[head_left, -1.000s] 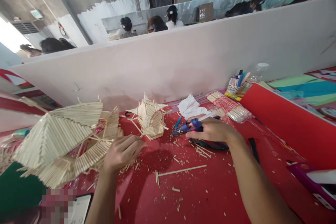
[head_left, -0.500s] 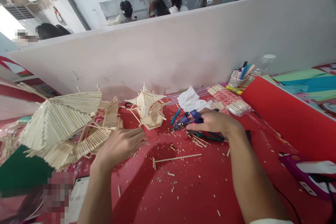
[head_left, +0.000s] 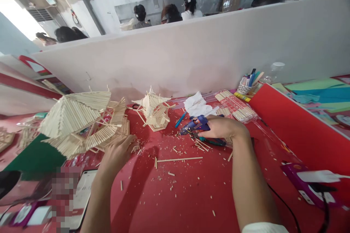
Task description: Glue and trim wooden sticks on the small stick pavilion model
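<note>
Red and smooth, the counter carries a thin straight stick, lying crosswise among pale wood crumbs. Past it, the left hand curls beside the ridged, slatted large stick model (whether its fingers pinch anything, I cannot tell). The right hand grips a glossy blue glue gun, its long axis pointing toward the counter's left edge. Farther off, between the hands yet nearer the left, stands the star-roofed small stick model, toward the counter's far edge.
</note>
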{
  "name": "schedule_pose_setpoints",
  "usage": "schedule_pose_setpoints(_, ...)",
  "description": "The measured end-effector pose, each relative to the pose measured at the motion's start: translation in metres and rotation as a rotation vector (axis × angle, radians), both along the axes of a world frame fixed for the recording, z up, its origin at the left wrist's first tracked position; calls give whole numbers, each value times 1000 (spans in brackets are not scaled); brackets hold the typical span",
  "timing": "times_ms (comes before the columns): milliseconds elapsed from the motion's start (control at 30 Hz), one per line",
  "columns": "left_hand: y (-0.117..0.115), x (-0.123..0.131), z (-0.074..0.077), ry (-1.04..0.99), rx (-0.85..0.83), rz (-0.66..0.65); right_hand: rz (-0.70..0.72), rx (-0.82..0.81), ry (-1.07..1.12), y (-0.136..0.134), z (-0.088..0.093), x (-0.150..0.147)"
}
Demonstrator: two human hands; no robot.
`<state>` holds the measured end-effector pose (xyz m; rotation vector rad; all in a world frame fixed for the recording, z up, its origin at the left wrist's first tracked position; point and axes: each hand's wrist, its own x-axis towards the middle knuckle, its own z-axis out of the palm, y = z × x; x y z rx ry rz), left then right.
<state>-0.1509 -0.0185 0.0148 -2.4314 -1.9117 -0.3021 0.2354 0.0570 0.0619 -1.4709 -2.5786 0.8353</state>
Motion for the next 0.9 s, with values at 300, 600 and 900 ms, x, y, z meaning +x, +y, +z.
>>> schedule_pose_setpoints(300, -29, -23, -36, -77, -116, 439, 3, 50, 0, 5, -5, 1)
schedule_pose_setpoints(600, -52, -34, -48, -82, -96, 453, 28, 30, 0, 15, -22, -2)
schedule_pose_setpoints(900, -48, -29, -53, 2, -103, 507, -49, -90, -152, 24, -35, -13)
